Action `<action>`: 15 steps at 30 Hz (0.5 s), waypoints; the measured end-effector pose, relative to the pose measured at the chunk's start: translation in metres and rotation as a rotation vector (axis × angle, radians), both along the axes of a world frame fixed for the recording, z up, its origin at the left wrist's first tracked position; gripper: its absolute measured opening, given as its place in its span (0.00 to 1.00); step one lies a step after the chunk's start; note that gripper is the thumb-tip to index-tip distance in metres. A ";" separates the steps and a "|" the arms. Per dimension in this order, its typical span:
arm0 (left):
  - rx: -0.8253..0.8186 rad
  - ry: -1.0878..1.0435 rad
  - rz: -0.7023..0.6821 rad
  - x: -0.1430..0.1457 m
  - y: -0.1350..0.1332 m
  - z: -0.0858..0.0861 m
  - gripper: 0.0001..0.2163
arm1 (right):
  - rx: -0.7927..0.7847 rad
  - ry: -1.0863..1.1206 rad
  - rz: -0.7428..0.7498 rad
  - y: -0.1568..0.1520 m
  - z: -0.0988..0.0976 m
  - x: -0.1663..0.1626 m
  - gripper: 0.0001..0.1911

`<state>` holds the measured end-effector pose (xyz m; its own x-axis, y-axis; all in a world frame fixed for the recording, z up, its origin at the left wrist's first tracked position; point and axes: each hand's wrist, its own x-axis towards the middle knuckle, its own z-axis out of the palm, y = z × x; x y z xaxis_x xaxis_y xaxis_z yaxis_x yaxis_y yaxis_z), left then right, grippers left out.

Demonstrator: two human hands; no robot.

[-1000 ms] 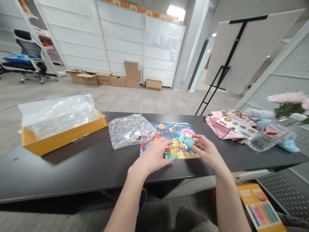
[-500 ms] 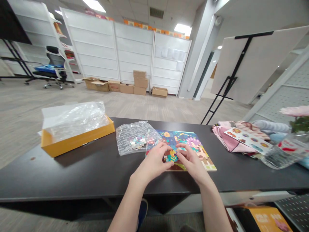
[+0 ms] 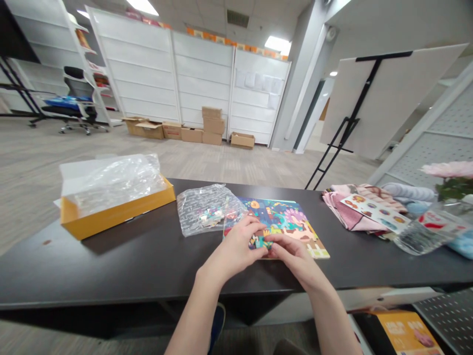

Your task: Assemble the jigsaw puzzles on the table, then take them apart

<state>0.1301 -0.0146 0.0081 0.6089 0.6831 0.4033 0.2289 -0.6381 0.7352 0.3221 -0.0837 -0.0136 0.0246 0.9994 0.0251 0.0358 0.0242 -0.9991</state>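
A colourful picture puzzle [image 3: 295,222] with animals and a fence lies flat on the dark table, and both hands are over its near left part. My left hand [image 3: 242,241] rests at the near left side, fingers curved and thumb apart from them, with teal and yellow picture showing in the gap. My right hand [image 3: 293,252] is close beside it, thumb and forefinger drawn together near the left thumb. Whatever is between the right fingertips is too small to make out. A clear plastic bag [image 3: 192,209] with loose puzzle pieces [image 3: 214,216] touches the puzzle's left side.
A yellow box [image 3: 121,214] holding clear plastic wrap stands at the left on the table [image 3: 148,266]. To the right lie pink folded cloths [image 3: 343,209], a sticker sheet [image 3: 373,212] and a clear plastic bottle [image 3: 421,234]. Beyond the table stands an easel [image 3: 354,113].
My right hand has moved down and slightly left over the puzzle, its fingers lower and closer to my left thumb. My left hand has hardly moved. The view has shifted slightly.
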 end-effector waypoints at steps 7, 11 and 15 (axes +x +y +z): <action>0.216 0.182 0.557 -0.053 0.027 -0.005 0.14 | 0.025 -0.066 -0.129 0.002 0.000 0.007 0.23; 0.147 0.498 0.710 -0.078 0.037 -0.014 0.10 | 0.033 -0.083 -0.110 0.007 0.003 -0.002 0.22; 0.088 0.441 0.708 -0.073 0.033 -0.009 0.12 | 0.044 -0.048 -0.082 0.014 0.006 -0.022 0.23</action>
